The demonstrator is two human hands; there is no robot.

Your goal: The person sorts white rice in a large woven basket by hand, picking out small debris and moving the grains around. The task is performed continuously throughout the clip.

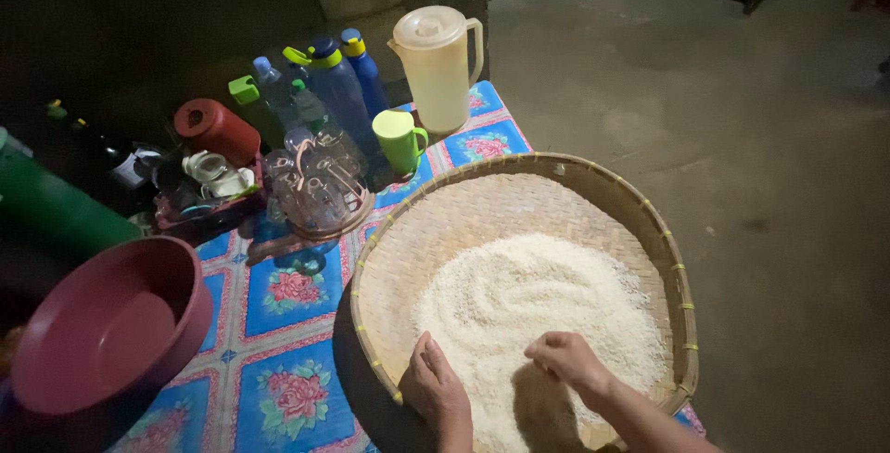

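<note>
A wide round woven bamboo tray (649, 221) lies on a table, holding a spread heap of white rice (528, 309). My left hand (434, 386) rests on the tray's near left part at the edge of the rice, fingers together and flat. My right hand (567, 360) is in the rice at the near side, fingers curled and pinched as if on a few grains; what it grips is too small to see.
The table has a blue floral cloth (287, 360). A maroon basin (111, 323) stands at the left. Behind the tray are a green cup (399, 138), a cream lidded pitcher (436, 63), several plastic bottles (338, 87) and a rack of glasses (315, 189). Concrete floor (742, 138) lies to the right.
</note>
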